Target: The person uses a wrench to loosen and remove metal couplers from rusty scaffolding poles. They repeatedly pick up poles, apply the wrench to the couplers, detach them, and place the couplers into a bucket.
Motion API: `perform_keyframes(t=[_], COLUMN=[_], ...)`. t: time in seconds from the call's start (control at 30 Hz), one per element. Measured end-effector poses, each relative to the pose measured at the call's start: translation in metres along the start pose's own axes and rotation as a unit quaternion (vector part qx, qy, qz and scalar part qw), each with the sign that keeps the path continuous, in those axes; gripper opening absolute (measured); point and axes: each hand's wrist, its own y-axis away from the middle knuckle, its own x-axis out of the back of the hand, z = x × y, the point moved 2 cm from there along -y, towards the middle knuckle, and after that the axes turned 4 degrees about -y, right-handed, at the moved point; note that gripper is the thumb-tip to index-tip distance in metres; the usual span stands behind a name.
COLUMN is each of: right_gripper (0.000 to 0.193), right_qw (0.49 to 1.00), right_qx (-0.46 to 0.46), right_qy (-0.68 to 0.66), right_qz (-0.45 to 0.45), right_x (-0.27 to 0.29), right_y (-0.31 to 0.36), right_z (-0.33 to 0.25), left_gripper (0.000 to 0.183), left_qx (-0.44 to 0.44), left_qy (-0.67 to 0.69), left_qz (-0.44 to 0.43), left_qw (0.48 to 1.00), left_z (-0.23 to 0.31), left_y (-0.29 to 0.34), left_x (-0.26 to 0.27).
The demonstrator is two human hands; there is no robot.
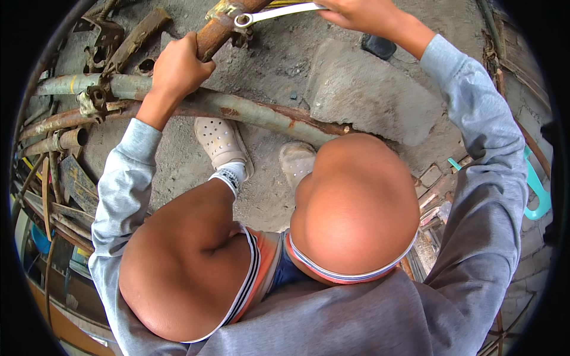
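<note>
My left hand (178,66) is closed around the end of a short rusty pipe (215,38) near the top of the view. A corroded clamp (225,9) with yellowish patches sits on that pipe, just beyond my fist. My right hand (363,13), at the upper edge, grips one end of a silver wrench (282,12). The wrench's ring end lies at the clamp; whether it is seated on a nut I cannot tell. The fingertips of my right hand are partly cut off by the frame.
A long grey-green pipe (255,114) crosses the ground before my feet. A flat concrete slab (371,89) lies at right, a dark block (379,46) beyond it. Rusty pipes and another clamp (92,102) crowd the left. A turquoise plastic piece (537,193) is at far right.
</note>
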Motion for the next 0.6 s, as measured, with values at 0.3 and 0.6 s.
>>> perform_keyframes(t=[0.3,0.6], right_gripper=[0.015,0.018], right_qw=[0.997,0.967], right_qx=[-0.061,-0.225], right_qy=[-0.043,-0.122], right_qz=[0.019,0.006], right_x=[-0.018,-0.038], right_y=[0.022,0.048], right_z=[-0.023,-0.127], left_gripper=[0.037,0.070], left_qx=[-0.014,-0.115], left_qy=[0.016,-0.092], left_qz=[-0.040,0.040], left_qw=[0.999,0.988], left_z=[0.008,-0.005], left_y=[0.009,0.075], left_x=[0.006,0.009])
